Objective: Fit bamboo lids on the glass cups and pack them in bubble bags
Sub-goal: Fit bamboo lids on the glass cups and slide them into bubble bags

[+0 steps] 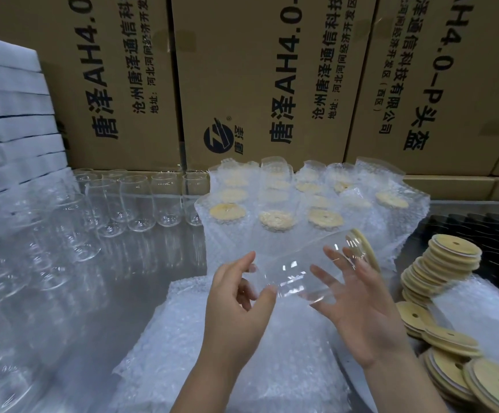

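A clear glass cup (298,269) lies tilted on its side in mid-air between my hands, with a bamboo lid (367,248) fitted on its mouth at the upper right. My left hand (236,308) grips the cup's base between thumb and curled fingers. My right hand (358,317) supports the cup's upper part from below and behind, its fingers straight and spread. Beneath my hands lies a stack of flat bubble bags (212,338).
Packed cups in bubble bags (301,204) stand behind. Several bare glass cups (138,204) fill the left of the metal table (152,254). Stacks of loose bamboo lids (442,263) sit at the right. Cardboard cartons (257,84) wall the back; white foam sheets (9,114) are stacked far left.
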